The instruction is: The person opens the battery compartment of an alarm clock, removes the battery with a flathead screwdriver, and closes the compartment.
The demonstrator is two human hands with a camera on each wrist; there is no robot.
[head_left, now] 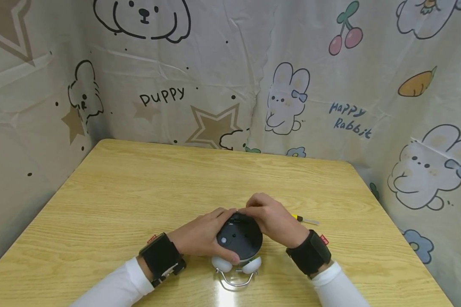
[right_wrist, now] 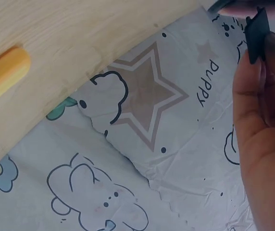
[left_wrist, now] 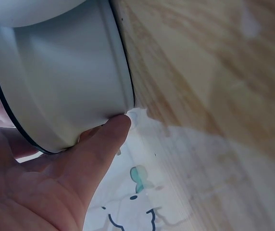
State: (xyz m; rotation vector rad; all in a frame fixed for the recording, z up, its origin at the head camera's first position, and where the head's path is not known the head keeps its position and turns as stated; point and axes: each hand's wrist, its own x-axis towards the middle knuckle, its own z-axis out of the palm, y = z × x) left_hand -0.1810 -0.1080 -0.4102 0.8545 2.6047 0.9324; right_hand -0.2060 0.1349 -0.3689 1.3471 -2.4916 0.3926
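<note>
A twin-bell alarm clock (head_left: 243, 243) lies on the table with its black back facing up. Its two white bells and wire handle point toward the person. The left hand (head_left: 196, 235) grips the clock's side, thumb near the bells and fingers at the far edge. In the left wrist view, fingers press against the pale casing (left_wrist: 65, 82). At the clock's far right edge, the right hand (head_left: 278, 219) pinches a small black battery cover (right_wrist: 257, 36) between thumb and finger, plain in the right wrist view. That cover is mostly hidden by fingers in the head view.
A screwdriver (head_left: 306, 220) with a yellow and black handle lies right of the clock, partly behind the right hand. The wooden table (head_left: 157, 179) ends against a printed cloth (head_left: 215, 76) at the back and sides.
</note>
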